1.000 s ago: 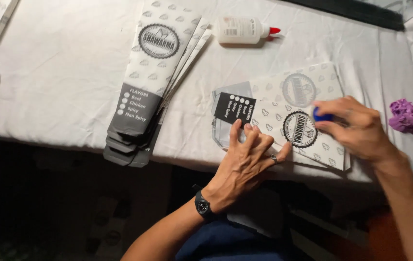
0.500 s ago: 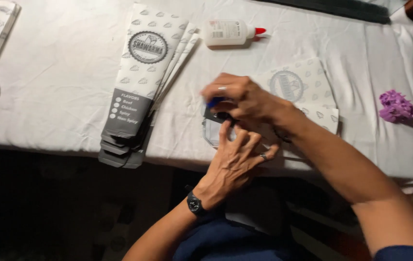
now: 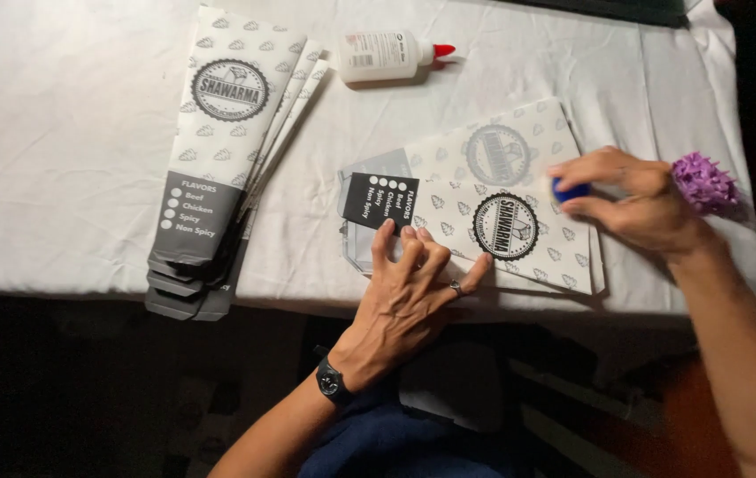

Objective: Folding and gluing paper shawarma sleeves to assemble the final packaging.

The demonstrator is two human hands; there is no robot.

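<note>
A table draped in a white cloth [image 3: 68,159], seen from above, its near edge dropping into shadow. At left, a fanned stack of long printed sleeves [image 3: 218,159] lies flat; beyond it a white glue bottle [image 3: 382,55] with a red tip lies on its side. At centre, the left hand [image 3: 409,288] presses spread, open fingers onto the near edge of the printed paper pouch [image 3: 519,208], pinning it flat. The right hand [image 3: 639,199] pinches a small blue object [image 3: 566,188], seemingly an applicator, at the pouch's far right edge. A purple tuft [image 3: 703,181] sits beside it. Judged stage: working along a seam; the next stroke needs firm left-hand pressure.
</note>
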